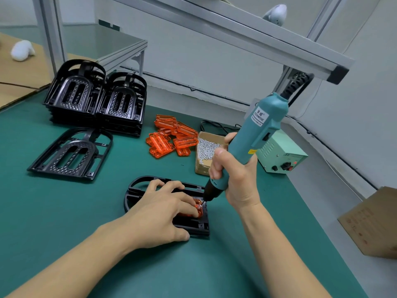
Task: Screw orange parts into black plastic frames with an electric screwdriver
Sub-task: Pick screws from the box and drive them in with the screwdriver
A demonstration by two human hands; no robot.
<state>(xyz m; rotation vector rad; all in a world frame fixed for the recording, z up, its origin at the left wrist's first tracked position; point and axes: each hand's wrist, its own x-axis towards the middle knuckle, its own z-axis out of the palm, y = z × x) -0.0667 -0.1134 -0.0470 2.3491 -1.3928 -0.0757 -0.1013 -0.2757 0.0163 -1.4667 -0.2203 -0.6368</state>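
A black plastic frame lies flat on the green mat in front of me. An orange part sits in it, mostly hidden under my left hand, whose straight fingers press down on the part and frame. My right hand grips a teal electric screwdriver, tilted, its bit tip touching the orange part's right corner. Whether a screw sits under the bit is too small to tell.
A single black frame lies at the left, with two stacks of frames behind it. Loose orange parts and a cardboard box of screws lie mid-table. A green power supply stands right; a cardboard box sits at the far right.
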